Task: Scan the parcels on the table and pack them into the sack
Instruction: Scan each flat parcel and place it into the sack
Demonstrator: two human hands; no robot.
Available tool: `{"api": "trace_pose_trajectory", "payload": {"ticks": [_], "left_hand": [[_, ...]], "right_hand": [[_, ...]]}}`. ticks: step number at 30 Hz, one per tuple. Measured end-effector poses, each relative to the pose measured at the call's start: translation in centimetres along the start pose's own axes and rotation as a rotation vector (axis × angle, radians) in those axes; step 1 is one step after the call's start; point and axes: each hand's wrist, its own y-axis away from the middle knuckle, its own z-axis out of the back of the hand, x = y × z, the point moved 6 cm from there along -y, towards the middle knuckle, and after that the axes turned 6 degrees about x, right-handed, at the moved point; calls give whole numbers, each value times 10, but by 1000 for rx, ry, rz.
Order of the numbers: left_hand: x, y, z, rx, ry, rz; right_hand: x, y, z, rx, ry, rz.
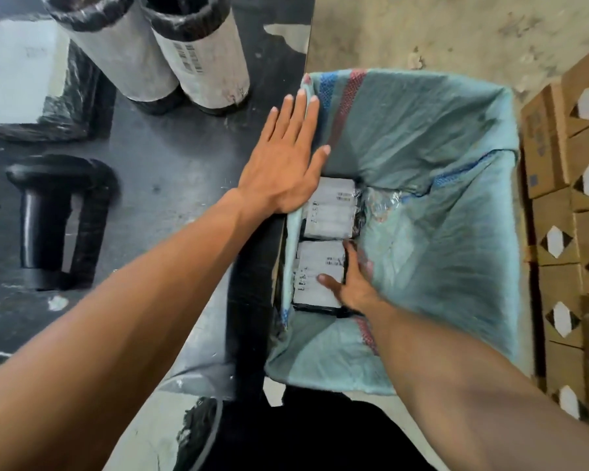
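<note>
A teal woven sack (429,137) stands open beside the black table (170,171). Two black-wrapped parcels with white labels lie side by side at its bottom, the far parcel (330,209) and the near parcel (315,266). My right hand (352,280) reaches down into the sack and grips the right edge of the near parcel, thumb on its label. My left hand (286,158) lies flat with fingers spread on the table edge, pressing the sack's rim there. Two cylindrical parcels (204,59) stand on the table at the back.
A flat white-labelled parcel (21,73) lies at the table's far left. A black wrapped T-shaped object (55,219) rests near the left edge. Stacked cardboard boxes (565,212) line the floor right of the sack. Concrete floor lies beyond.
</note>
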Motion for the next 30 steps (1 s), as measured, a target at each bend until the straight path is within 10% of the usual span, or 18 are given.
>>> {"api": "trace_pose_trajectory", "payload": {"ticks": [11,30], "left_hand": [[-2,2,2,-1,1,-4],[0,1,-5,10,-42,-4]], "right_hand": [[37,-13,-30,21,807,153],[36,-32,-39,174,815,-15]]}}
